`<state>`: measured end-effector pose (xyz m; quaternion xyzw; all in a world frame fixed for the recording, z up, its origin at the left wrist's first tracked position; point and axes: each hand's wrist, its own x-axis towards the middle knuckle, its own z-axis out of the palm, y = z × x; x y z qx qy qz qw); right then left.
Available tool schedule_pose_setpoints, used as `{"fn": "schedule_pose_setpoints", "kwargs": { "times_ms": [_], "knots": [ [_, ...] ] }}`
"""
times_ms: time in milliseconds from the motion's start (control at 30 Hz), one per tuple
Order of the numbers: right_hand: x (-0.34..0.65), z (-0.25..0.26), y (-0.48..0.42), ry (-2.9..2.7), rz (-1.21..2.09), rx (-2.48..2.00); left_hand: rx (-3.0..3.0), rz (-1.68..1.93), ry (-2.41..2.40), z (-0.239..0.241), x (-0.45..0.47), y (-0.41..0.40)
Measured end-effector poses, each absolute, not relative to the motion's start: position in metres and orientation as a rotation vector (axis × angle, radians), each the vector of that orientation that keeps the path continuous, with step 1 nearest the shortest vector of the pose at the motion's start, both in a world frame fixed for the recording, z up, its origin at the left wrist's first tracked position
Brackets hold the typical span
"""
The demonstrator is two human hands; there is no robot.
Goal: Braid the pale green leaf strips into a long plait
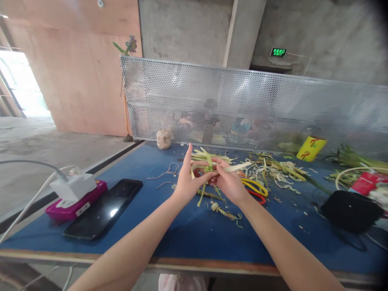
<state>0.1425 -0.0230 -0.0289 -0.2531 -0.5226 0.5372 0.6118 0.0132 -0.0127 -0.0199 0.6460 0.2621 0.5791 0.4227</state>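
Above the middle of the blue table, both hands are closed on a small bundle of pale green leaf strips (209,161). My left hand (187,180) pinches the bundle from the left, its thumb across the front and one finger pointing up. My right hand (229,182) grips it from the right, thumb and fingertips together, and a flat whitish strip (241,166) sticks out past it. Loose strip ends hang below the hands. Scissors with yellow handles (256,187) and a red-handled pair (257,197) lie beside my right hand, partly hidden by it. A small knotted fibre piece (224,211) lies nearer me.
Leaf scraps (280,169) litter the table's right side. A yellow roll (311,148), a black pouch-like object (351,211) and a red package (363,182) stand right. Left are a black phone (104,208), a magenta power strip (75,202) and a twine ball (163,139). A perforated metal screen (182,89) borders the back.
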Motion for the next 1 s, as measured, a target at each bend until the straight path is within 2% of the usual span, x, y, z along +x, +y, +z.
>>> {"fn": "schedule_pose_setpoints", "kwargs": {
  "times_ms": [267,667,800,1000],
  "knots": [
    [0.15,-0.026,-0.02,-1.23,1.06,-0.698,1.757,1.363,0.784,-0.02,0.011,-0.006],
    [0.154,-0.02,-0.022,-1.15,0.931,-0.571,1.469,1.32,0.731,-0.012,0.009,-0.005],
    [0.151,-0.021,-0.022,-1.086,1.003,-0.499,1.395,1.381,0.688,-0.009,0.009,-0.005],
    [0.137,-0.032,-0.021,-1.087,1.354,-0.475,1.349,1.404,0.702,-0.006,0.009,-0.007]
  ]
}}
